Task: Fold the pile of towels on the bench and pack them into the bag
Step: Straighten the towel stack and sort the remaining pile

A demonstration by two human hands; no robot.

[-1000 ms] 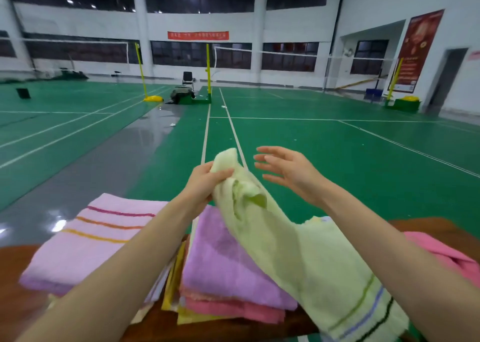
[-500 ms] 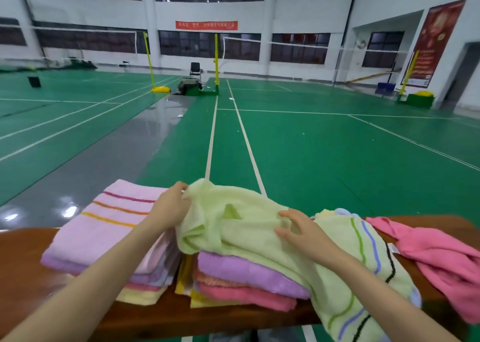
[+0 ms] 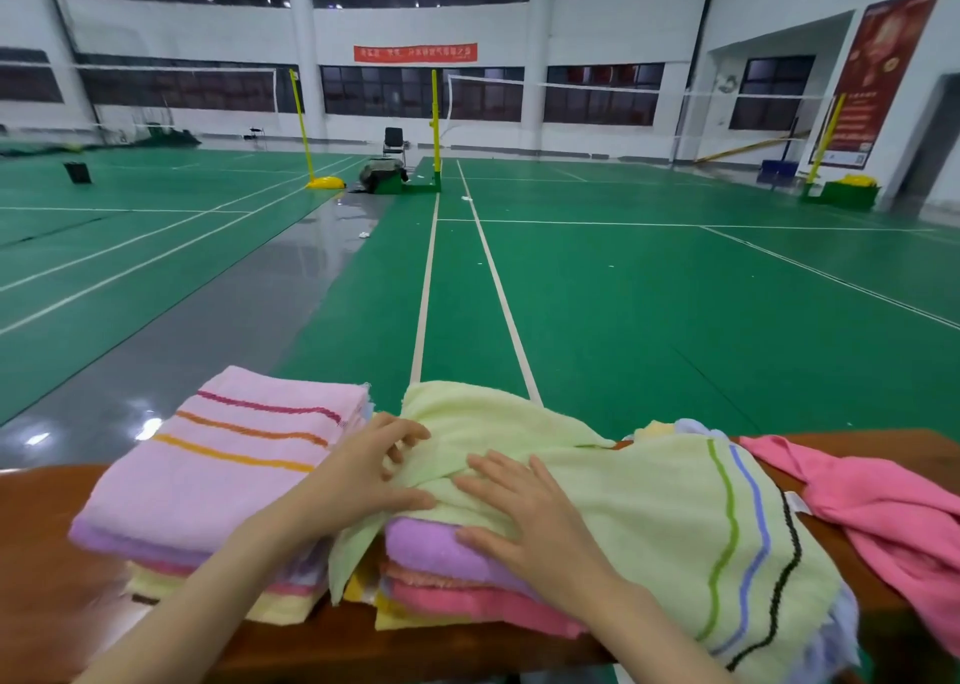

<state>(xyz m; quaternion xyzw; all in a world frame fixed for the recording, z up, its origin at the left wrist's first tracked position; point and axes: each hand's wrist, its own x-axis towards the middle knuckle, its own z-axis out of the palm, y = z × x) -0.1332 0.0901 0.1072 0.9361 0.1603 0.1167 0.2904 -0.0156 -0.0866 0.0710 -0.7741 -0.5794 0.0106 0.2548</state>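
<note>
The green towel [image 3: 649,496] lies unfolded and rumpled over the middle stack [image 3: 441,553] of folded towels. Its striped end spills past the right hand [image 3: 530,517] and hangs over the near edge of the surface [image 3: 36,553]. The right hand rests flat on it, fingers straight and spread, pressing the cloth down with the thumb by the purple towel on top of the stack. The left hand [image 3: 363,475] has its fingers curled into a fold of the same towel and appears to be grasping it.

The main risk I see is that hanging end. It looks like the larger share of the cloth, and if the right hand lifts before the fold is made, its weight could drag the whole towel off towards the floor [image 3: 623,319].

A second risk lies under the palms. The stack sits close to the near edge, so a hard tug or sideways smoothing stroke could skew it or push its lower layers off.

A loose flap also drops just below the left hand, between this stack and the striped pink stack [image 3: 218,475] beyond that hand. It could get trapped and spoil the fold.

Well out past the right hand, a crumpled pink towel [image 3: 893,522] waits unfolded. The bag is not in view.
</note>
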